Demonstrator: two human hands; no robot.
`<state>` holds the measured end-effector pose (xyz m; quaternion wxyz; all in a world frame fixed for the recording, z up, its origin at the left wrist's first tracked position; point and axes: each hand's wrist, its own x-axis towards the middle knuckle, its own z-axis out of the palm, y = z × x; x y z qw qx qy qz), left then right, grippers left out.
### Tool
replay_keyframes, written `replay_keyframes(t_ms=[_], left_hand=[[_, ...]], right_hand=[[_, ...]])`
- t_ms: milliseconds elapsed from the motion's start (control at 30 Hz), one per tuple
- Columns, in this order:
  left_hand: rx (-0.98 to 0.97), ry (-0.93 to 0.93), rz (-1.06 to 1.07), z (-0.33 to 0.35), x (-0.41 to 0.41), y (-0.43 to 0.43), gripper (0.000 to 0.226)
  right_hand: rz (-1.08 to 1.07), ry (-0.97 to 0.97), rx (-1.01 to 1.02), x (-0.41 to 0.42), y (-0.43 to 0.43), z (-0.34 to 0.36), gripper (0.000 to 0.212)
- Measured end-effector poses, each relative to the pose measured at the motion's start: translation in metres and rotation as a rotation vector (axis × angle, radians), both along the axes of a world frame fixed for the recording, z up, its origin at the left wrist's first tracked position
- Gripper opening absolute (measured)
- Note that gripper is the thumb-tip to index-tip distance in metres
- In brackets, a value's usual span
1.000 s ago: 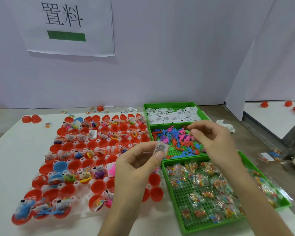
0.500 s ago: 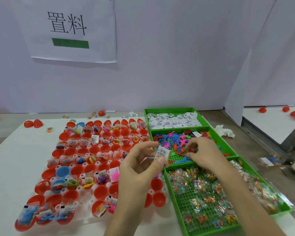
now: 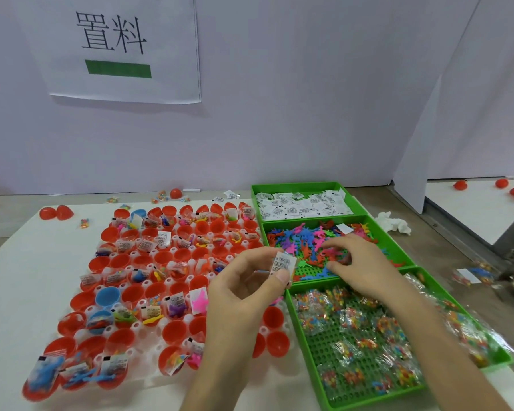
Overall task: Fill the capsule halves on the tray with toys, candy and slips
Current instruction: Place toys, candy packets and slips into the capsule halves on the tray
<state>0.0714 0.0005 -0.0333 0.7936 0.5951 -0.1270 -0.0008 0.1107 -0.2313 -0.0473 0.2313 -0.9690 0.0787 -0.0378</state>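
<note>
Slip [image 3: 285,264] sat pinched in the left hand [image 3: 244,295] above the capsule tray [image 3: 149,381], while the right hand [image 3: 359,266], fingers curled into tangled toys [image 3: 297,240], risked lifting several together.

Two bare forearms reach in from the lower edge — no sleeves, gloves, rings or watch. The left hand [image 3: 244,295] and right hand [image 3: 365,265] show short, unpainted nails.

print on held slip [image 3: 283,264] too small to read, right hand [image 3: 359,264] fingertips buried in toys [image 3: 306,241]
</note>
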Motion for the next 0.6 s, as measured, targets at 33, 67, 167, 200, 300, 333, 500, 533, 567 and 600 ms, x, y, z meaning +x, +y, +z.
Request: replay_keyframes(t_ms=[33, 67, 167, 200, 300, 333, 500, 533, 567, 600], left_hand=[[0.006, 0.0, -0.005, -0.0002, -0.0001, -0.0001, 0.022], [0.013, -0.002, -0.011, -0.0004, -0.0003, -0.0001, 0.021], [0.017, -0.004, -0.026, 0.0003, -0.0009, -0.0003, 0.019], [0.014, -0.004, -0.024, 0.0006, -0.0011, -0.0005, 0.019], [0.013, 0.01, -0.006, 0.0008, -0.0009, -0.0014, 0.019], [0.008, 0.017, -0.001, 0.0005, -0.0008, -0.0016, 0.02], [-0.012, 0.034, -0.003, 0.0012, -0.0014, -0.0021, 0.019], [-0.013, 0.035, -0.005, 0.0012, -0.0017, -0.0018, 0.019], [-0.011, 0.034, -0.009, 0.0012, -0.0017, -0.0017, 0.02], [-0.009, 0.031, -0.013, 0.0012, -0.0019, -0.0013, 0.02]], right_hand=[[-0.004, -0.014, 0.001, 0.0007, 0.0007, 0.0004, 0.017], [-0.015, -0.028, 0.004, 0.001, 0.0009, 0.0012, 0.013], [-0.038, -0.051, 0.012, 0.0028, -0.0018, -0.0024, 0.024], [-0.046, -0.065, 0.017, 0.0029, -0.002, -0.0033, 0.024], [-0.089, -0.126, 0.026, 0.0039, -0.0043, -0.0066, 0.025], [-0.101, -0.146, 0.035, 0.004, -0.0051, -0.0063, 0.025], [0.071, -0.089, -0.01, 0.0044, -0.0008, -0.005, 0.026], [0.1, -0.047, -0.03, 0.005, 0.0011, -0.0063, 0.029], [0.108, -0.023, -0.036, 0.0054, 0.0026, -0.0072, 0.03], [0.099, -0.02, -0.02, 0.0055, 0.0037, -0.0071, 0.029]])
